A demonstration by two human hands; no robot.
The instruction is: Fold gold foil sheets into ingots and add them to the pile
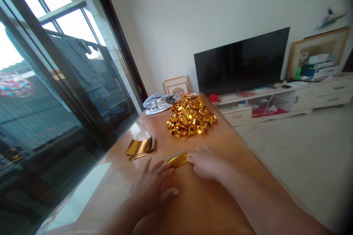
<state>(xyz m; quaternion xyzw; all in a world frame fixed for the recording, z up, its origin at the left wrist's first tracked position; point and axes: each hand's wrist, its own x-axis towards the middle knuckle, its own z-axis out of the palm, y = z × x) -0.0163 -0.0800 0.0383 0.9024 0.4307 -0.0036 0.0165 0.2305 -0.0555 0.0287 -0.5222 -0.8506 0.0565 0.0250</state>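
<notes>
A small sheet of gold foil paper (178,159), with a greyish strip along its far edge, lies on the wooden table between my hands. My left hand (156,181) rests on the tabletop with its fingers spread, the fingertips touching the sheet's left end. At the right end, my right hand (205,162) has its fingers closed on the edge of the foil paper. A stack of gold foil sheets (140,147), curled at the edges, sits beyond my left hand. Farther back is a heap of folded gold foil pieces (191,115).
The long glossy table (223,147) stretches away from me. Grey and white cloth (157,102) lies at its far left end. Sliding glass doors (68,80) stand at the left. A television (242,60) stands on a white cabinet (306,97) beyond the table.
</notes>
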